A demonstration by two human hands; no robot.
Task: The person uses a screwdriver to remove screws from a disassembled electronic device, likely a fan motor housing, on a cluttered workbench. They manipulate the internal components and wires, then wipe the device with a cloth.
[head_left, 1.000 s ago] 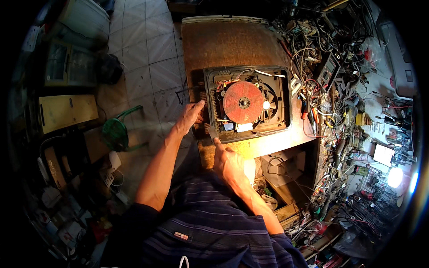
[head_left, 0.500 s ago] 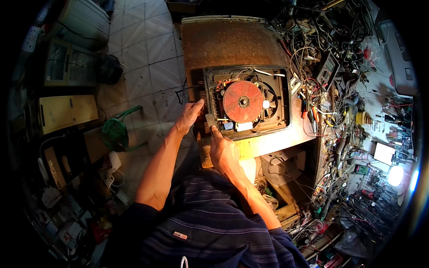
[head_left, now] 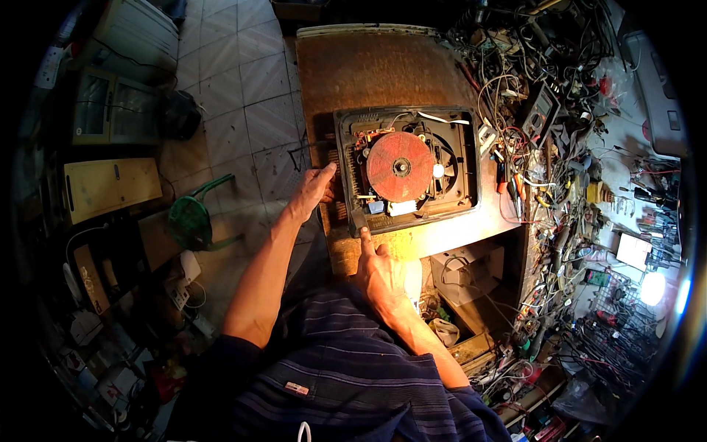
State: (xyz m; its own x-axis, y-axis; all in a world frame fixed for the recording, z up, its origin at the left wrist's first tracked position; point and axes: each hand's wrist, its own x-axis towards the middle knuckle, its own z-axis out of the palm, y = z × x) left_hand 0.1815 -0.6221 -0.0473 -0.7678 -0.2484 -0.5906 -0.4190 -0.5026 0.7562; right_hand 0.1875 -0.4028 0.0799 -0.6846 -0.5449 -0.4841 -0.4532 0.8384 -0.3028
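An induction cooker with its top off lies on the wooden bench, its round red coil (head_left: 401, 168) uncovered inside a black housing (head_left: 412, 226). A fan (head_left: 444, 168) sits to the right of the coil, and circuit parts show on its left. My left hand (head_left: 315, 193) is closed at the housing's left edge, its fingertips partly hidden. By the housing's near left corner, my right hand (head_left: 381, 274) stretches its index finger forward, other fingers curled. At that fingertip is a small flat dark-grey piece (head_left: 359, 219), seemingly held; its kind is unclear.
The worn wooden bench top (head_left: 368, 66) extends beyond the cooker. Tangled cables, screwdrivers (head_left: 513, 188) and a multimeter (head_left: 543, 107) crowd the right side. An open compartment (head_left: 471, 276) is below the near edge. A green stool (head_left: 193, 221) stands on the tiled floor at left.
My right hand has moved nearer to me and slightly right, from the housing's left inner side to its near left corner. The grey piece shifted with it. My left hand stays put.
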